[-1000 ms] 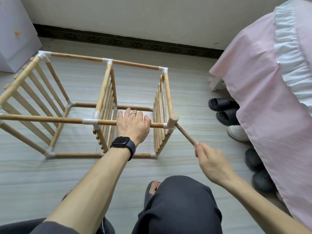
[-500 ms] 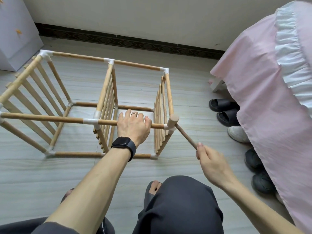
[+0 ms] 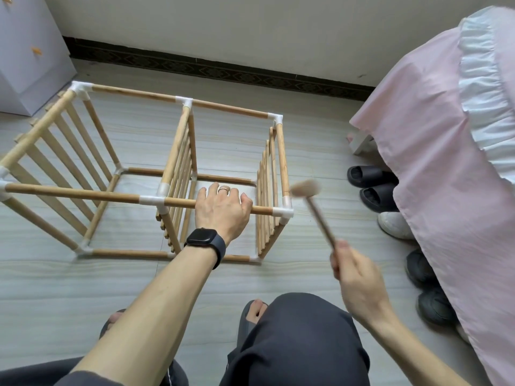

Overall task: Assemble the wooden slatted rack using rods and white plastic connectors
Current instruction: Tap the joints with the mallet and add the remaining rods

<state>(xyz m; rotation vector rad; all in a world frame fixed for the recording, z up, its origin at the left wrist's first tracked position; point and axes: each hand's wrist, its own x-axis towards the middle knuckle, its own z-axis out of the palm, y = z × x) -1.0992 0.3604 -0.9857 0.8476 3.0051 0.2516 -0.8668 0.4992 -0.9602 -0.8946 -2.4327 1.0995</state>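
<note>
The rack (image 3: 181,151) stands on the floor (image 3: 125,277). The left hand (image 3: 223,210) grips its near top rod (image 3: 181,203), steadying it. The right hand (image 3: 355,270) grips a mallet (image 3: 320,220), blurred, seemingly poised beside the corner connector (image 3: 284,212). The step looks like tapping joints tight; the next blow must land squarely.

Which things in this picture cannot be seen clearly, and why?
Head view, mallet: blurred by motion; whether it touches the corner connector is unclear.
Head view, rack: left end cut off by the picture edge.
Head view, black slippers: partly hidden by the pink bedcover.
</note>
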